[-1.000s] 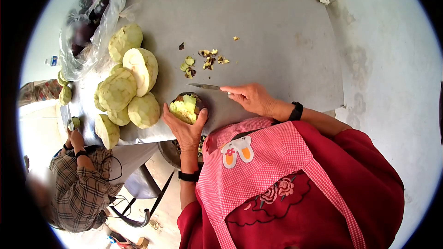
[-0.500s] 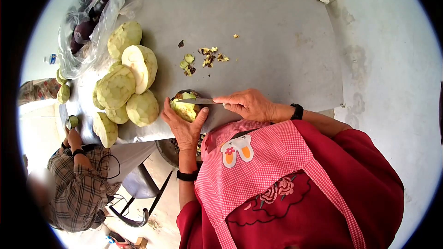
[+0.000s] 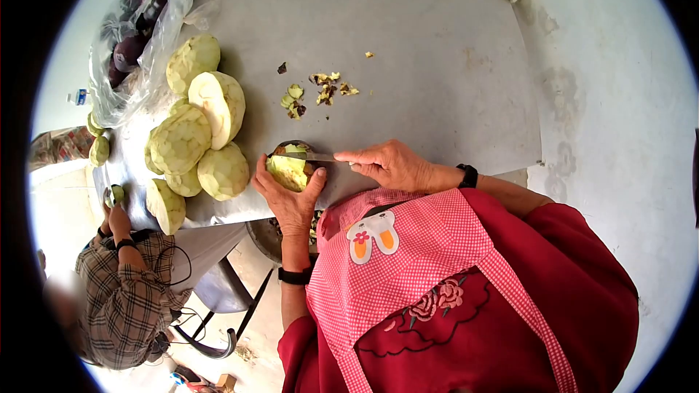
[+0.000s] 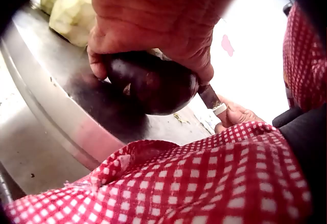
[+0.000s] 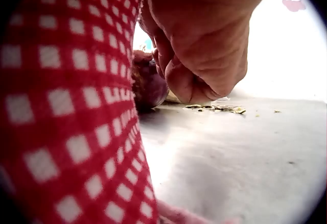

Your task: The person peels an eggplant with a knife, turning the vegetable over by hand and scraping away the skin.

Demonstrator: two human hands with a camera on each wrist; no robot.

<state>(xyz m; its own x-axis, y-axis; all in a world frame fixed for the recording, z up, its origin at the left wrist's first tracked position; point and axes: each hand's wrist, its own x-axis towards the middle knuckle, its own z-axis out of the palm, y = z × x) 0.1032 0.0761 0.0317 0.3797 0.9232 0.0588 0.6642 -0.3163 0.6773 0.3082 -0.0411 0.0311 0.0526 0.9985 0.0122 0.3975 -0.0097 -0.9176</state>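
Label of blue and white wraps a small bottle (image 3: 79,97) at the far left, its writing too small to read; a rabbit patch (image 3: 373,239) and embroidered roses (image 3: 437,300) carry no readable words. The left hand (image 3: 290,204) has its grip spread wide, thumb on one side and fingers on the other, clasping a dark eggplant (image 3: 288,173) at the near edge of the bench (image 3: 437,80). The right hand (image 3: 397,166) has its grip closed around the handle of a knife (image 3: 314,156), forefinger reaching along toward the blade, which lies across the eggplant's pale, cut top. The left wrist view shows the eggplant's skin smooth, glossy and near black, with a small pale nick.

Plump peeled eggplants (image 3: 180,140), pale green and faceted by the blade, are heaped to the left, one showing a flat creamy cut face. Behind them a crinkled clear plastic bag (image 3: 175,11) holds dark purple ones. Ragged peel scraps (image 3: 325,89) are scattered on the smooth grey bench beyond the knife. A checked red and white apron (image 3: 415,262) covers a red top; below the bench edge sits a round bowl (image 3: 263,239) with more scraps. Another person (image 3: 127,298), in plaid, works at the left.
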